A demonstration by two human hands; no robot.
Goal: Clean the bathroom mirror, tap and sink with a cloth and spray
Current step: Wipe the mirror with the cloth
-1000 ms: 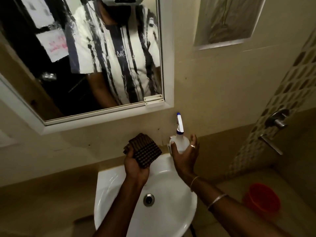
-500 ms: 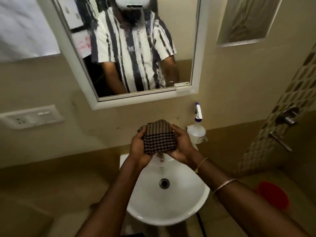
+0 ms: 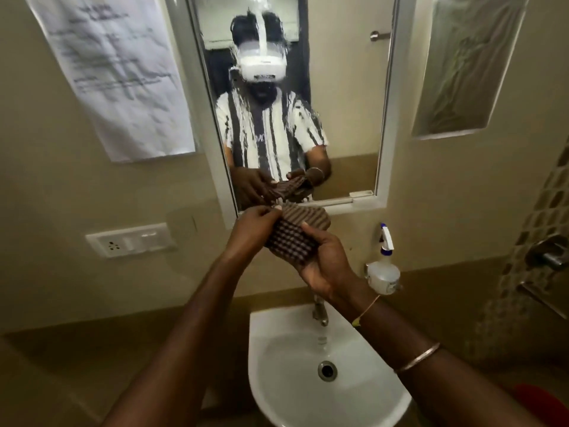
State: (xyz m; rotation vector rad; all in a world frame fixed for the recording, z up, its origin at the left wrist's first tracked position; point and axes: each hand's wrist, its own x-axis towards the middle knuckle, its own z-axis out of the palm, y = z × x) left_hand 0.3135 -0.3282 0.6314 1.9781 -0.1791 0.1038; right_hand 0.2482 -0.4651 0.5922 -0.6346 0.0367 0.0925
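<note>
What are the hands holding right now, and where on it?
Both hands hold the checked cloth. The left hand pinches its upper left edge; the right hand cups its lower right side from below. The spray bottle stands unheld by the sink.

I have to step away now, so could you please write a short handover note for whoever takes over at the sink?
Left hand: pinching the cloth's upper edge.
Right hand: cradling the cloth from below.
Cloth: held in front of the mirror's lower edge, above the sink.
Spray: standing at the wall, right of the tap.
Done: streaks on the mirror suggest it is sprayed.
Left: wiping mirror, then tap and sink.
</note>
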